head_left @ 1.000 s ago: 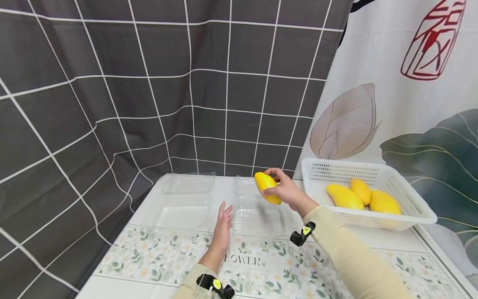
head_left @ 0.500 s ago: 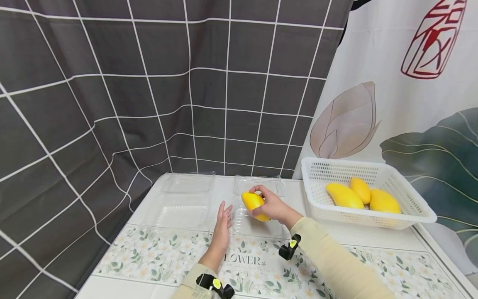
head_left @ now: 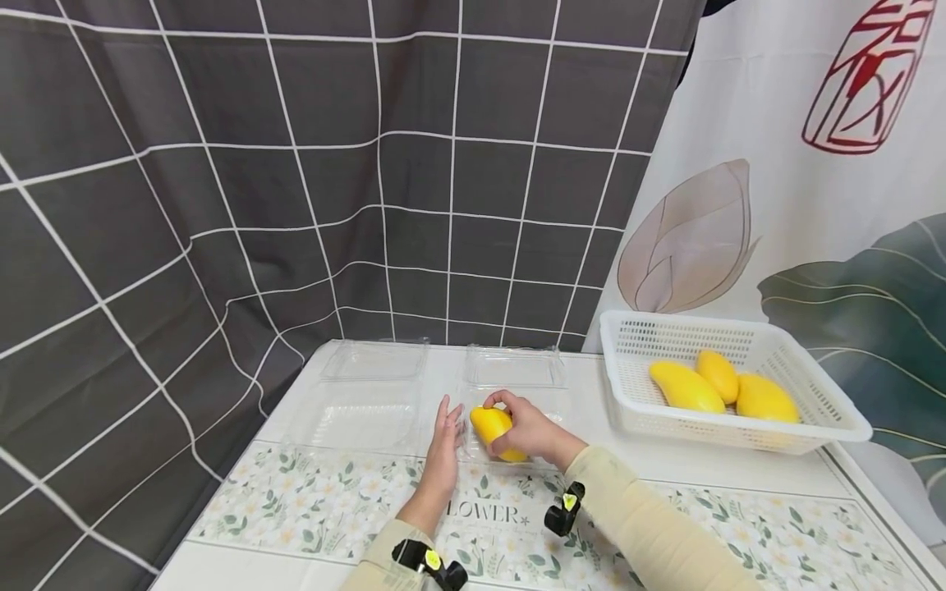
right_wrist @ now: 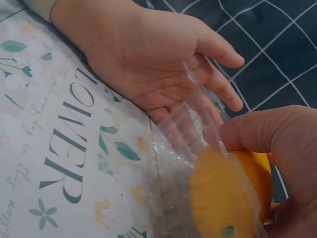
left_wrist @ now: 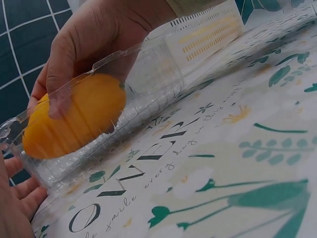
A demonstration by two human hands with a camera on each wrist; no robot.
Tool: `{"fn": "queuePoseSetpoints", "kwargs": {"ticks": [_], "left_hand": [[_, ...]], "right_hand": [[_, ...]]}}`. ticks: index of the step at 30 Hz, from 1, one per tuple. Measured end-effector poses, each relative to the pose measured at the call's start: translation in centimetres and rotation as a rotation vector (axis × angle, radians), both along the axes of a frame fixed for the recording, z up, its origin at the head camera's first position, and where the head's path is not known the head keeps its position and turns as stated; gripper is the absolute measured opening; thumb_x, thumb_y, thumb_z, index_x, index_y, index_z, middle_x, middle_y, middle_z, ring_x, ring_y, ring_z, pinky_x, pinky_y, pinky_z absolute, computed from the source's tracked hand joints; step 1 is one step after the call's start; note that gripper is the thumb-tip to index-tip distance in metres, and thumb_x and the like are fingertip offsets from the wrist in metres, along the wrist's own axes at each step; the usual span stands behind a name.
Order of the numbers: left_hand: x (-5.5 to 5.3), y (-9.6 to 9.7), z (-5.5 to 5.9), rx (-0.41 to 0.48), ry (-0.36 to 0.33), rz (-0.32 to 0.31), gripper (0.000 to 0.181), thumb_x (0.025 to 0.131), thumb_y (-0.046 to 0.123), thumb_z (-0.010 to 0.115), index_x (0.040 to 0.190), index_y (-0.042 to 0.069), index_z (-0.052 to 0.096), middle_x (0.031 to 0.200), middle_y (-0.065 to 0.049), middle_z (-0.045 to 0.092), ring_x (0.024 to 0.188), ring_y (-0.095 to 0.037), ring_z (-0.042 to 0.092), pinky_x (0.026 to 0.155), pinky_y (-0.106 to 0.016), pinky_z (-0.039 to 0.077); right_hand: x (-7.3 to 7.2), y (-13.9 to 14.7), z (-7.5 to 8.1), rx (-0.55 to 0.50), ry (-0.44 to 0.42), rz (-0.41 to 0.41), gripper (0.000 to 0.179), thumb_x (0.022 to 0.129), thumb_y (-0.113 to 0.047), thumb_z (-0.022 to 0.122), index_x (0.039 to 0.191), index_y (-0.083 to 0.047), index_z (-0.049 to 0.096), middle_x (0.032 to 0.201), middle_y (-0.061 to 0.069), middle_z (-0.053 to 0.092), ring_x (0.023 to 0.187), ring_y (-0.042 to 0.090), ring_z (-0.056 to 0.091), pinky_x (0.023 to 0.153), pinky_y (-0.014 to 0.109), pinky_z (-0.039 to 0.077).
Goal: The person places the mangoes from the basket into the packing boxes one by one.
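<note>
A yellow mango [head_left: 491, 427] is held by my right hand [head_left: 526, 427], thumb on one side and fingers on the other. In the left wrist view the mango [left_wrist: 74, 119] sits low inside a clear plastic clamshell box [left_wrist: 148, 94], behind its see-through wall. My left hand [head_left: 443, 447] rests against the left side of that box, its fingers fairly straight, as the right wrist view also shows the left hand [right_wrist: 148, 64]. The open lid [head_left: 516, 368] of the box lies toward the back of the table.
Another open clear clamshell box [head_left: 362, 414] stands to the left. At the right, a white perforated basket [head_left: 820, 410] holds 3 mangoes [head_left: 687, 386]. A floral mat [head_left: 310, 509] covers the table's front part, and a dark grid curtain [head_left: 414, 180] hangs behind.
My right hand has brought the mango down and to the left, from above the box into it. The left hand has stayed beside the box.
</note>
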State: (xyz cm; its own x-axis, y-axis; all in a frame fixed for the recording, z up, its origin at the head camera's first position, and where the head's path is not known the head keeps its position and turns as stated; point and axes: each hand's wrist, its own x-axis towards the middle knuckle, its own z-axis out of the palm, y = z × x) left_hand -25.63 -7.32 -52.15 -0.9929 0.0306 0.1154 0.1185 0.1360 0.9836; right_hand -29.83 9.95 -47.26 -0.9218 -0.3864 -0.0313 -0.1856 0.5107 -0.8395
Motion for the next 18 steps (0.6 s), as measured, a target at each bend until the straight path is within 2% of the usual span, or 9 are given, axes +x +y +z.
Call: {"fn": "queuePoseSetpoints", "kwargs": {"ticks": [6, 10, 18], "left_hand": [[0.09, 0.14, 0.0, -0.015, -0.001, -0.003, 0.06, 0.111, 0.044, 0.015, 0.164, 0.015, 0.006, 0.162, -0.017, 0.033, 0.139, -0.046, 0.043, 0.116, -0.067, 0.027], [0.12, 0.18, -0.05, -0.017, -0.005, 0.001, 0.06, 0.111, 0.044, 0.015, 0.164, 0.016, 0.006, 0.162, -0.016, 0.033, 0.139, -0.045, 0.043, 0.116, -0.066, 0.026], [0.2, 0.13, 0.07, -0.024, 0.006, -0.013, 0.06, 0.111, 0.042, 0.015, 0.164, 0.015, 0.005, 0.163, -0.017, 0.029, 0.14, -0.047, 0.041, 0.115, -0.072, 0.021]], "right_hand": [[0.23, -0.14, -0.31, 0.052, 0.041, 0.029, 0.061, 0.067, -0.003, 0.088, 0.118, -0.016, 0.056, 0.1, 0.008, 0.062, 0.084, 0.022, 0.057, 0.073, 0.034, 0.05], [0.38, -0.33, -0.42, 0.09, 0.065, 0.019, 0.06, 0.067, -0.004, 0.088, 0.116, -0.017, 0.056, 0.104, 0.009, 0.06, 0.086, 0.022, 0.056, 0.075, 0.035, 0.049], [0.59, -0.72, -0.55, 0.151, 0.053, -0.003, 0.057, 0.072, -0.016, 0.09, 0.117, -0.018, 0.056, 0.108, 0.011, 0.055, 0.09, 0.022, 0.056, 0.081, 0.039, 0.053]]}}
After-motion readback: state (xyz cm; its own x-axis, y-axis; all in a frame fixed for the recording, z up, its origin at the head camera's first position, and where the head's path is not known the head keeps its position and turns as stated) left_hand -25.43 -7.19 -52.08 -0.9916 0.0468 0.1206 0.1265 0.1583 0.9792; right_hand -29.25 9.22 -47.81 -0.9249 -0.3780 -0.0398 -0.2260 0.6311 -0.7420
